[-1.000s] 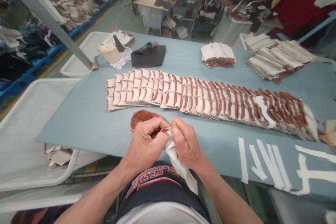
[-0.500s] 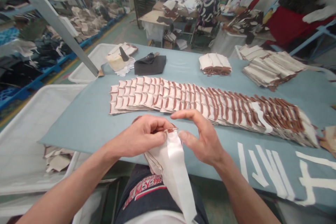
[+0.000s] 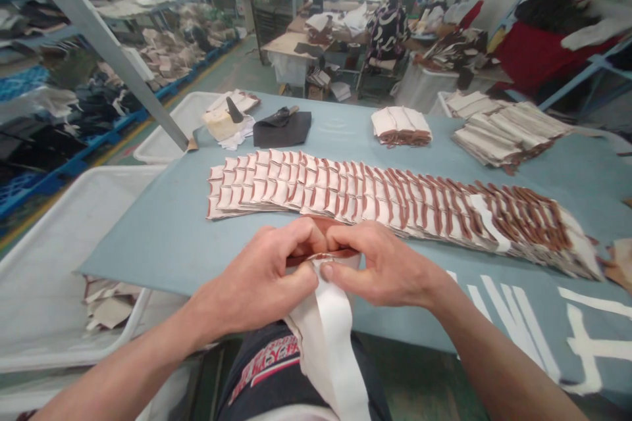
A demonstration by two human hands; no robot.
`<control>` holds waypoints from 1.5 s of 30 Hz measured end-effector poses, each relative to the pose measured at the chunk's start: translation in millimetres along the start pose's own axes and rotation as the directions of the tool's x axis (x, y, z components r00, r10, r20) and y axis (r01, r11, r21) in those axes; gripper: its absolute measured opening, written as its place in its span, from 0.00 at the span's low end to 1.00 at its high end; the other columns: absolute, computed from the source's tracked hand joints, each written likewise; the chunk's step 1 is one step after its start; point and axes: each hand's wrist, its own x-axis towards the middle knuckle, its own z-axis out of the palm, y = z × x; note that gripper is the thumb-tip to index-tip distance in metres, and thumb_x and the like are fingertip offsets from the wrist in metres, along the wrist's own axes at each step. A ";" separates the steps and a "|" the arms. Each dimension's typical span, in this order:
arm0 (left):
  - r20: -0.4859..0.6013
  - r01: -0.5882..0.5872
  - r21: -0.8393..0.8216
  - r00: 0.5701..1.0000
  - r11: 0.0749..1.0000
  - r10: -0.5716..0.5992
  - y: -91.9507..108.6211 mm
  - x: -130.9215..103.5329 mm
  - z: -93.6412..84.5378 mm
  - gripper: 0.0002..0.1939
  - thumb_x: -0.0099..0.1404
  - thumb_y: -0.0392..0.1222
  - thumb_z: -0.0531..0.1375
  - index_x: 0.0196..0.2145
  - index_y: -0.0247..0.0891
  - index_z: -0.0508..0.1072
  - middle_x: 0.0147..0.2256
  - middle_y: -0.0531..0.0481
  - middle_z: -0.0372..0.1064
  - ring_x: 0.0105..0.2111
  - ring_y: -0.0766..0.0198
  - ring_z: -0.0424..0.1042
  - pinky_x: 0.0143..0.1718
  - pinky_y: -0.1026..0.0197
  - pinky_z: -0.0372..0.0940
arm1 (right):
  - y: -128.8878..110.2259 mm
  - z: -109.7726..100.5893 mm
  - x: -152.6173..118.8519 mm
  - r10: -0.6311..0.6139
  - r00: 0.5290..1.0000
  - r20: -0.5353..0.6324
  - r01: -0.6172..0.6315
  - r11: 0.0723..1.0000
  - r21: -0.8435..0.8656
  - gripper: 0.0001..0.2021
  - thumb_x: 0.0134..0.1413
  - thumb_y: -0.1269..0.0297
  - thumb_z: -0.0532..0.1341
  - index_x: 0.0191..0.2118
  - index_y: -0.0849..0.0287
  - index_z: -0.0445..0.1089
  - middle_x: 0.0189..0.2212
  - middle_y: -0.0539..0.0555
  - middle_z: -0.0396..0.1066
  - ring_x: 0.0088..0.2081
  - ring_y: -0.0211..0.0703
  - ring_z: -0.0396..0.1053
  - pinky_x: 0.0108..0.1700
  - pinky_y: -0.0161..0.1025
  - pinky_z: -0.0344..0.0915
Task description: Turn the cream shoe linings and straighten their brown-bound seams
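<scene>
Head view, only one running: left hand [image 3: 269, 276] is pinching the brown edge [image 3: 348, 254] of a brown-and-cream piece [image 3: 307, 342] between thumb and curled fingers; right hand [image 3: 382, 266] is gripping the same edge just beside it, thumb pressing near the top of a white strip [image 3: 338, 329]. Neither is letting go. Piece is sitting at the near side of the blue table [image 3: 162, 230], its cream part hanging toward the lap, strip draping down over it. Handling, my guess: it's behaving as light, soft, floppy, not fragile; strip is looking thin, smooth, maybe slippery and easy to crease. Best hold is probably the edge, where strip and piece are meeting, both thumbs close together. Text: red lettering [image 3: 274, 358] is running slantwise across dark cloth [image 3: 241, 401] on the lap; it's looking like Chinese characters, but blur is beating me. I'm seeing no readable brand or label on the piece or strip.
</scene>
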 end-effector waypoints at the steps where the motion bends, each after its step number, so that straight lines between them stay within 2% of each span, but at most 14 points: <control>1: -0.001 -0.013 -0.009 1.000 1.000 0.013 -1.5 -0.4 0.7 0.05 0.61 0.30 0.54 0.31 0.37 0.66 0.26 0.59 0.64 0.24 0.72 0.61 0.25 0.69 0.57 | 0.6 1.3 0.2 0.010 1.000 0.000 -0.010 0.999 0.036 0.09 0.55 0.64 0.59 0.26 0.57 0.59 0.22 0.43 0.55 0.24 0.33 0.52 0.28 0.36 0.44; 7: -0.128 -0.132 0.072 0.982 0.989 0.141 -13.0 -2.5 6.7 0.09 0.60 0.25 0.54 0.32 0.36 0.70 0.30 0.57 0.67 0.27 0.73 0.63 0.28 0.70 0.58 | 4.2 20.9 -0.3 0.112 0.989 -0.100 -0.080 0.957 0.278 0.13 0.55 0.64 0.57 0.23 0.56 0.54 0.21 0.43 0.50 0.24 0.34 0.51 0.27 0.35 0.46; 11: -0.161 -0.248 0.186 0.947 0.951 0.279 -24.1 -5.1 12.3 0.10 0.63 0.25 0.55 0.36 0.37 0.72 0.28 0.58 0.66 0.24 0.74 0.61 0.27 0.69 0.56 | 0.4 36.6 -4.0 0.218 0.961 -0.168 -0.112 0.868 0.484 0.12 0.53 0.61 0.57 0.24 0.56 0.56 0.20 0.43 0.52 0.23 0.34 0.50 0.25 0.33 0.48; 15: -0.150 -0.430 0.262 0.866 0.864 0.476 -36.0 -5.9 15.0 0.14 0.63 0.25 0.53 0.40 0.39 0.70 0.28 0.56 0.70 0.25 0.70 0.67 0.30 0.67 0.61 | -6.2 48.7 -9.9 0.326 0.934 -0.144 -0.132 0.690 0.711 0.13 0.52 0.59 0.60 0.23 0.56 0.56 0.20 0.44 0.53 0.23 0.33 0.50 0.24 0.32 0.49; 21: -0.072 -0.653 0.182 0.736 0.735 0.673 -53.4 -0.1 16.2 0.14 0.68 0.32 0.50 0.47 0.41 0.69 0.26 0.52 0.67 0.23 0.65 0.65 0.27 0.62 0.59 | -6.4 60.2 -18.8 0.336 0.939 0.073 -0.185 0.314 0.931 0.16 0.47 0.53 0.66 0.26 0.57 0.61 0.19 0.43 0.56 0.21 0.32 0.49 0.22 0.30 0.47; 24: -0.083 -0.665 0.212 0.717 0.716 0.692 -60.1 2.6 17.5 0.12 0.71 0.36 0.48 0.47 0.41 0.69 0.27 0.48 0.70 0.24 0.62 0.66 0.27 0.59 0.58 | -4.7 62.2 -19.4 0.348 0.935 0.065 -0.149 0.219 0.964 0.18 0.48 0.49 0.66 0.27 0.58 0.63 0.19 0.44 0.57 0.20 0.32 0.48 0.21 0.31 0.46; 26: -0.079 -0.640 0.222 0.740 0.735 0.668 -64.0 3.9 18.7 0.12 0.72 0.38 0.47 0.46 0.40 0.69 0.28 0.45 0.71 0.25 0.60 0.68 0.28 0.58 0.60 | -4.6 61.0 -18.3 0.366 0.930 0.037 -0.143 0.267 0.953 0.20 0.54 0.47 0.64 0.26 0.58 0.62 0.19 0.44 0.54 0.20 0.32 0.47 0.21 0.32 0.45; 30: -0.091 -0.637 0.210 0.743 0.742 0.663 -68.1 5.6 20.7 0.12 0.72 0.39 0.47 0.44 0.38 0.70 0.26 0.46 0.70 0.24 0.61 0.66 0.27 0.58 0.60 | -3.8 52.5 -18.3 0.328 0.942 0.074 -0.203 0.381 0.902 0.23 0.61 0.43 0.62 0.27 0.57 0.60 0.21 0.43 0.53 0.21 0.32 0.46 0.21 0.31 0.45; 33: -0.082 -0.620 0.145 0.769 0.771 0.634 -61.4 4.2 18.8 0.11 0.74 0.39 0.47 0.44 0.39 0.69 0.25 0.50 0.69 0.23 0.63 0.65 0.28 0.59 0.61 | -1.9 40.9 -22.3 0.271 0.962 0.042 -0.190 0.550 0.813 0.21 0.64 0.46 0.61 0.29 0.58 0.62 0.23 0.44 0.56 0.23 0.32 0.50 0.24 0.30 0.49; 35: -0.073 -0.576 0.139 0.805 0.805 0.589 -50.9 2.1 13.9 0.12 0.76 0.41 0.46 0.44 0.39 0.69 0.28 0.50 0.71 0.26 0.63 0.68 0.31 0.60 0.62 | -1.5 31.0 -24.9 0.216 0.976 -0.024 -0.141 0.714 0.686 0.18 0.68 0.52 0.58 0.30 0.58 0.63 0.23 0.45 0.58 0.24 0.33 0.53 0.25 0.31 0.51; 37: -0.033 -0.475 0.170 0.873 0.863 0.487 -37.7 0.4 5.9 0.14 0.78 0.42 0.45 0.42 0.37 0.69 0.32 0.49 0.73 0.30 0.64 0.70 0.33 0.62 0.62 | -2.6 20.6 -25.9 0.133 0.987 -0.090 -0.071 0.863 0.501 0.14 0.70 0.59 0.56 0.31 0.58 0.65 0.24 0.46 0.62 0.25 0.34 0.57 0.26 0.32 0.53; 39: 0.052 -0.361 0.207 0.932 0.910 0.358 -25.0 0.6 -3.6 0.16 0.78 0.41 0.45 0.40 0.36 0.70 0.32 0.51 0.71 0.30 0.65 0.69 0.34 0.63 0.61 | -4.7 11.2 -25.2 0.027 0.991 -0.133 0.014 0.954 0.301 0.12 0.69 0.65 0.55 0.31 0.58 0.66 0.24 0.46 0.65 0.25 0.34 0.60 0.28 0.33 0.54; 42: 0.204 -0.321 0.254 0.940 0.912 0.274 -13.0 3.9 -15.6 0.17 0.78 0.41 0.46 0.34 0.37 0.68 0.30 0.53 0.69 0.30 0.66 0.66 0.34 0.64 0.60 | -7.7 0.9 -23.1 -0.123 0.981 -0.150 0.137 0.987 0.082 0.11 0.69 0.69 0.54 0.34 0.58 0.67 0.25 0.48 0.69 0.26 0.35 0.64 0.31 0.34 0.57; 45: 0.288 -0.412 0.339 0.901 0.846 0.323 -13.2 6.4 -20.7 0.18 0.79 0.42 0.47 0.31 0.38 0.66 0.28 0.54 0.66 0.28 0.66 0.64 0.32 0.64 0.58 | -9.2 -2.8 -21.6 -0.210 0.968 -0.135 0.210 0.978 -0.011 0.10 0.69 0.71 0.53 0.36 0.58 0.69 0.28 0.50 0.74 0.29 0.36 0.70 0.34 0.34 0.60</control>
